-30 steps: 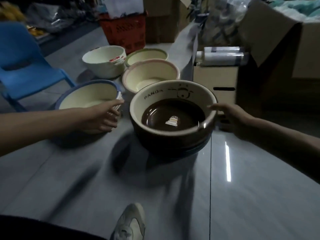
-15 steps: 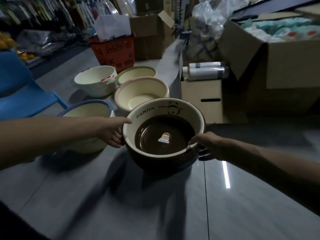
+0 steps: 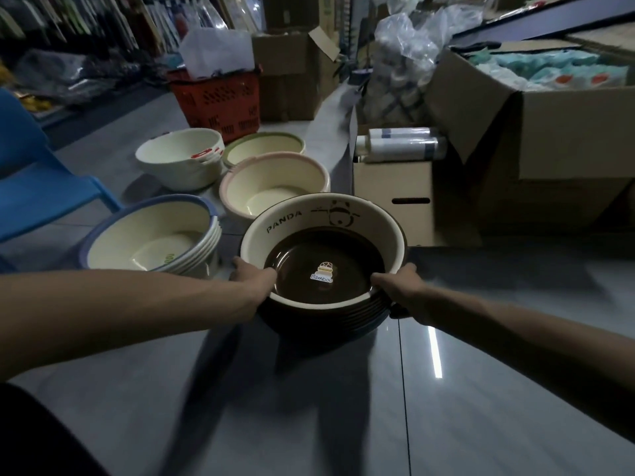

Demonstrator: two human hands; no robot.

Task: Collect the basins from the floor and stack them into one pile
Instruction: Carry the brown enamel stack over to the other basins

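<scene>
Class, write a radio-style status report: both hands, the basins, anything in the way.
Left hand and right hand grip brown panda stack by rim. Blue-rimmed stack, pink-rimmed basin uncollected nearby. Cardboard box close right.

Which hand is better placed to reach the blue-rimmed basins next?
Left, likely. The left hand holds the brown panda basins on the rim nearest the blue-rimmed basins, just beside it. The right hand holds the opposite rim, with the brown stack between.
</scene>
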